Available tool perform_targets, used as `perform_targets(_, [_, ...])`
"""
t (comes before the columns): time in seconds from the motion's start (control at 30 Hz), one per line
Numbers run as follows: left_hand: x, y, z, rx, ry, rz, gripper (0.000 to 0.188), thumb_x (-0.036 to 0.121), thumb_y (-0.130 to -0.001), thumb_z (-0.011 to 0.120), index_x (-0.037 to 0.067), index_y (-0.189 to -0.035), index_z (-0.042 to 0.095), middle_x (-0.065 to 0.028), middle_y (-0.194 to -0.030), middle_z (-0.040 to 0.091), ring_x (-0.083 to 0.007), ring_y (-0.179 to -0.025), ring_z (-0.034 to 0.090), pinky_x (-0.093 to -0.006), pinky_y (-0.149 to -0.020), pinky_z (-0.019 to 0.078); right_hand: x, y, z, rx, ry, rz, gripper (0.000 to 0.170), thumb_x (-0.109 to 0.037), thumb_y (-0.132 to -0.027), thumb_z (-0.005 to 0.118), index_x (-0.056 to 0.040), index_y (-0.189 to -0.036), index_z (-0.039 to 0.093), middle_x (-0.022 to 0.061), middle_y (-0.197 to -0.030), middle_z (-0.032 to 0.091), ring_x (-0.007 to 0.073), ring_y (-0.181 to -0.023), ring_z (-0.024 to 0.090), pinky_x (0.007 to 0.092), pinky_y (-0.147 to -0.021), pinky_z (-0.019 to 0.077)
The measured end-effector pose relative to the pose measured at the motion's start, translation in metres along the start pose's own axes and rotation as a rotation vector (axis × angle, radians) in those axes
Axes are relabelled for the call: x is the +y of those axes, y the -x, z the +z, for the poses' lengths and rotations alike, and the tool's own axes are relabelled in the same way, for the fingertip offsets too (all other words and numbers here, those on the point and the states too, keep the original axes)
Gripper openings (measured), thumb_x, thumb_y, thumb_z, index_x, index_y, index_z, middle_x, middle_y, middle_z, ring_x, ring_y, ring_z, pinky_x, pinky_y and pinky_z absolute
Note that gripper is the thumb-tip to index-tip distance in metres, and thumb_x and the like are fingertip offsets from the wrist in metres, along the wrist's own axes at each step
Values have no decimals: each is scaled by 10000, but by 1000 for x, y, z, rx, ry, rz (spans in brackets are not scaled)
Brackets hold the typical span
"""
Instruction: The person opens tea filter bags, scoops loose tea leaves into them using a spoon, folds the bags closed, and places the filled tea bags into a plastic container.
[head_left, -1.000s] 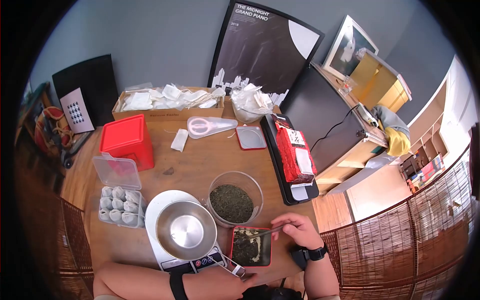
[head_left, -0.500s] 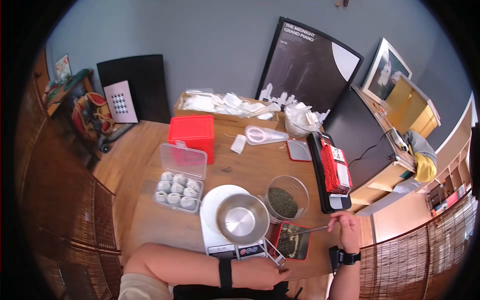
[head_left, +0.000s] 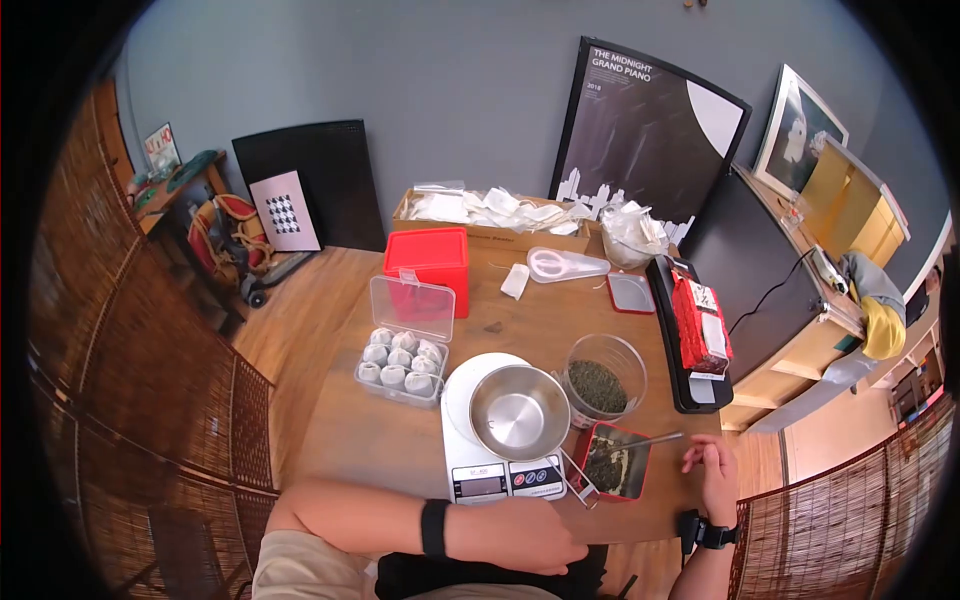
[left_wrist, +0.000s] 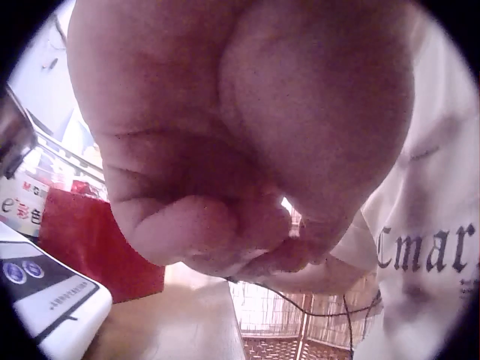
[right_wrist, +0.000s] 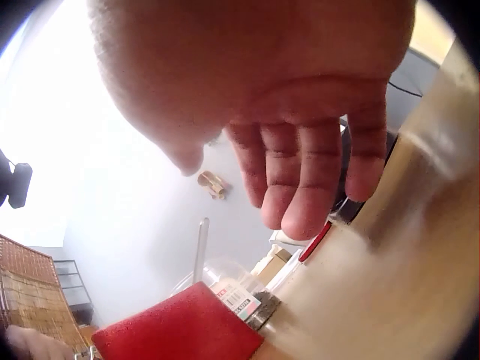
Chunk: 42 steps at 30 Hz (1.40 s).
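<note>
My right hand (head_left: 714, 472) rests at the table's right side, its fingers relaxed and holding nothing. Just left of it, a metal spoon (head_left: 655, 439) leans with its handle over the rim of a red square tin (head_left: 643, 478) of dark dried leaves. In the right wrist view the fingers (right_wrist: 307, 202) hang extended beside the tin's red wall (right_wrist: 180, 330). The left hand (head_left: 530, 535) lies in front of a white kitchen scale (head_left: 458, 430), fingers loosely curled and holding nothing in the left wrist view. A steel pan (head_left: 520, 412) sits on the scale, handle toward the tin.
Behind the tin stands a clear tub (head_left: 632, 362) of dried leaves. Left of the scale is an open plastic box (head_left: 400, 395) of wrapped white balls, before a red canister (head_left: 430, 265). A red packet (head_left: 703, 330) lies on a black case at right. White pouches fill a cardboard box (head_left: 490, 237).
The right hand has let go of the spoon, which stays in the tin, and has drawn away to the right. The head view has swung left. The left hand stays near the scale.
</note>
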<state>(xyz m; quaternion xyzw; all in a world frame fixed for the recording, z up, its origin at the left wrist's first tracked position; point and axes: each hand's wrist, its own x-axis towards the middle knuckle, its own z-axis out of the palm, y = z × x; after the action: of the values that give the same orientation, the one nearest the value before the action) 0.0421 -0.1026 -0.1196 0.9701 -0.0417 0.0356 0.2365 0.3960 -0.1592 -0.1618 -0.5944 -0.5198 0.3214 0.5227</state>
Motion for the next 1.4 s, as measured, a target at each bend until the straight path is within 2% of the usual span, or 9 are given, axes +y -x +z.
perform_targets(0.13, [5, 38, -20, 21, -44, -183, 285, 382, -1002, 581, 106, -942, 615, -99, -792, 674, -315, -717, 687, -429, -586, 550, 1, 19, -2, -28, 23, 27, 271, -214, -1063, 553, 23, -1145, 655, 77, -881, 660, 122, -741, 608, 257, -710, 503])
perform_targets(0.2, [1, 64, -25, 266, -60, -330, 224, 349, -984, 617, 135, -980, 680, -82, -834, 690, -299, -728, 690, -410, -614, 560, -2, 25, -1, -3, 59, 81, 201, -141, -1035, 590, 28, -1113, 668, 68, -869, 670, 119, -748, 612, 258, -719, 510])
perform_targets(0.37, [3, 112, -35, 461, -120, -816, 199, 300, -939, 682, 126, -1026, 723, -71, -881, 695, -291, -779, 693, -414, -650, 551, -1, 34, 9, -6, 140, 59, 160, -100, -1002, 634, 34, -1074, 684, 63, -857, 691, 119, -773, 640, 262, -726, 527])
perform_targets(0.47, [0, 118, -27, 527, -102, -873, 216, 283, -924, 698, 99, -1035, 717, -83, -866, 687, -295, -767, 692, -416, -658, 548, -6, 37, 17, 2, 188, 50, 150, -89, -983, 662, 35, -1059, 695, 64, -859, 700, 117, -781, 656, 262, -729, 537])
perform_targets(0.63, [0, 108, -35, 636, -181, -804, 341, 266, -886, 738, 107, -1182, 681, -112, -1162, 624, -325, -1109, 611, -430, -905, 523, 2, 40, 19, 24, 244, 25, 153, -88, -965, 677, 19, -1071, 703, 57, -854, 695, 114, -782, 643, 265, -736, 523])
perform_targets(0.77, [-4, 93, -45, 784, -295, -705, 338, 241, -879, 747, 109, -1184, 681, -100, -1135, 623, -325, -1090, 608, -423, -921, 513, -6, 44, 22, -2, 300, -11, 155, -91, -952, 682, 11, -1067, 705, 53, -889, 657, 128, -813, 615, 272, -774, 501])
perform_targets(1.03, [-19, 98, -53, 540, -372, -637, 237, 133, -833, 709, 109, -1067, 741, -72, -1088, 594, -275, -1004, 583, -394, -873, 481, 1, 50, 25, 43, 281, -75, 98, -49, -940, 655, 22, -997, 691, 72, -912, 639, 160, -850, 604, 284, -781, 481])
perform_targets(1.27, [-27, 75, -78, 528, -488, -425, 110, 149, -822, 692, 110, -902, 756, -19, -974, 586, -228, -1012, 561, -359, -904, 436, 1, 46, 29, 70, 335, -134, 71, -28, -919, 651, 26, -947, 687, 113, -897, 660, 217, -844, 625, 310, -784, 488])
perform_targets(1.4, [-45, 60, -89, 190, -651, -534, 62, 151, -814, 688, 130, -769, 725, 6, -928, 607, -200, -973, 566, -334, -846, 432, 3, 46, 29, 74, 372, -132, 59, -32, -905, 654, 15, -920, 687, 126, -884, 668, 260, -848, 641, 333, -785, 493])
